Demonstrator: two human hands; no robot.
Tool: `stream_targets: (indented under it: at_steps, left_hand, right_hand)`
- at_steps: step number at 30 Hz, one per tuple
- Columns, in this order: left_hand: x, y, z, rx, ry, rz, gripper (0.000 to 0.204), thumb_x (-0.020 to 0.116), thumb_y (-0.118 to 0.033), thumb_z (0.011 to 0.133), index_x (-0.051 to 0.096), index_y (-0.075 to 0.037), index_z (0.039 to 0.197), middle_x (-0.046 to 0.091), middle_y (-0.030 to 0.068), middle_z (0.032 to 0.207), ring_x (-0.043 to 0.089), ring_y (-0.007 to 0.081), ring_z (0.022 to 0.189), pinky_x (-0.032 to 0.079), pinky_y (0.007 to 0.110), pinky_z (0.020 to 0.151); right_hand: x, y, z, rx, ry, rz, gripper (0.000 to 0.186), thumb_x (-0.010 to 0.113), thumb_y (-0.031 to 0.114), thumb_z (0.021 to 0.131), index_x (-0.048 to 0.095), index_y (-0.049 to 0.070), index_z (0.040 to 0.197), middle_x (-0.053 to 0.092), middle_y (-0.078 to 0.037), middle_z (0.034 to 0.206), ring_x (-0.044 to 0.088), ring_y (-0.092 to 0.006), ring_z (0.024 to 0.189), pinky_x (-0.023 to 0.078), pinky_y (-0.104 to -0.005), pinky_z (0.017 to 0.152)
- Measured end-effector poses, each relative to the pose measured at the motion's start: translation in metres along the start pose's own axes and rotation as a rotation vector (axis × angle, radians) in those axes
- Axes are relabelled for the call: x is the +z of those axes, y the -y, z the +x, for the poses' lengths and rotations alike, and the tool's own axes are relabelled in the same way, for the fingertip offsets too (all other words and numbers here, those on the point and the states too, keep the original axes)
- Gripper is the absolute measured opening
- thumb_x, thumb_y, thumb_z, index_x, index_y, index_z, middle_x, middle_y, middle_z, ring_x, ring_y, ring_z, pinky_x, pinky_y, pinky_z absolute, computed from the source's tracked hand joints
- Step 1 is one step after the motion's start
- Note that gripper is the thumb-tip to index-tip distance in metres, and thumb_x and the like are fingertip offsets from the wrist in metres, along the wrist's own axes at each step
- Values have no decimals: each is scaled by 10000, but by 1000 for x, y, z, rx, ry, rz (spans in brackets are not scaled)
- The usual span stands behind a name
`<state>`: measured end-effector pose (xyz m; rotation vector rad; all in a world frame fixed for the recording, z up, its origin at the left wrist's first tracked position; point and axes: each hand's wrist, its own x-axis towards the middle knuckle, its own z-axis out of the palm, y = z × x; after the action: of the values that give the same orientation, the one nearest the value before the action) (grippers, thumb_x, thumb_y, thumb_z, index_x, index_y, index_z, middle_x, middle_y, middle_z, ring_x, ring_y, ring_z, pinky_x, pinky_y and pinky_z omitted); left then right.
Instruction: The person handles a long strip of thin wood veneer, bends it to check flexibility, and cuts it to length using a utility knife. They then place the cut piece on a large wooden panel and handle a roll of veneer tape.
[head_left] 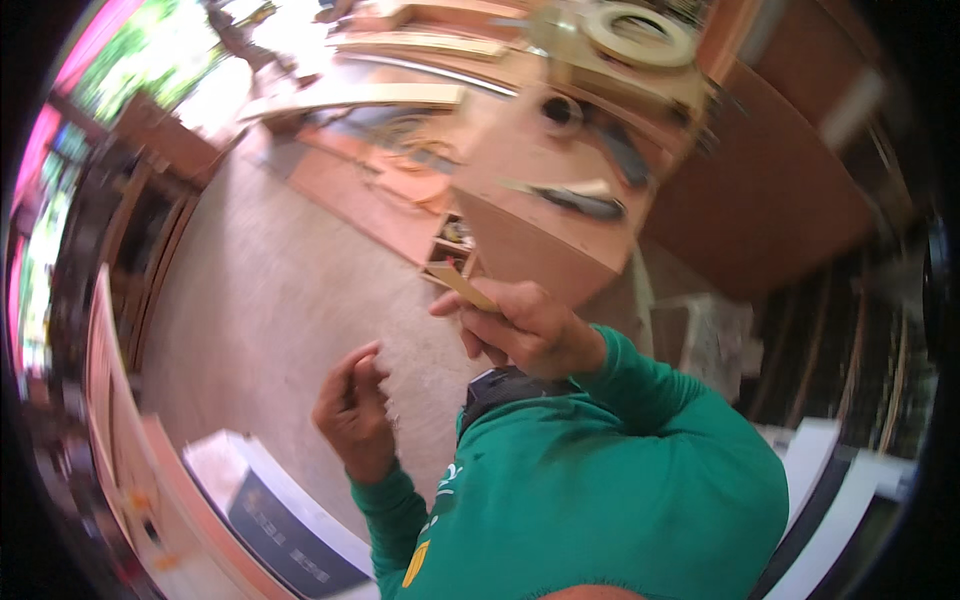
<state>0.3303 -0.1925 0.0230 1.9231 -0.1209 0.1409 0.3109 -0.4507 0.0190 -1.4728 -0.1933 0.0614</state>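
Note:
My right hand (520,325) is closed around a thin, pale wooden strip (465,287), which sticks out past the fingers toward the upper left. Lower and to the left, my left hand (358,412) is raised over the floor, its fingers loosely bent and a little apart. Nothing shows in it, though motion blurs the fingertips. A brown wooden workbench (540,245) stands just beyond my right hand. On its top lie a dark-handled knife or similar tool (590,205), a dark grey tool (622,155) and a roll of tape (562,112).
A larger tape roll (640,36) rests at the bench's far end. A small compartment box (447,250) sits against its left side. Boards and shavings (410,160) lie beyond. A dark-and-white box (280,530) is at lower left, near long panels (125,420). Large brown panels (770,190) stand at right.

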Motion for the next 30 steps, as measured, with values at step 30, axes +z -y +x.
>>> stream_targets:
  at_steps: [30]
  left_hand:
    - [217,4,-19,-230,204,-60,262,715,-218,1055,714,-18,1223,647,-5,823,574,65,698,480,237,594]
  right_hand:
    - [-438,-161,-49,292,-1248,-144,321,837,386,942,750,91,1036,556,30,746,452,-75,587,366,-304,509]
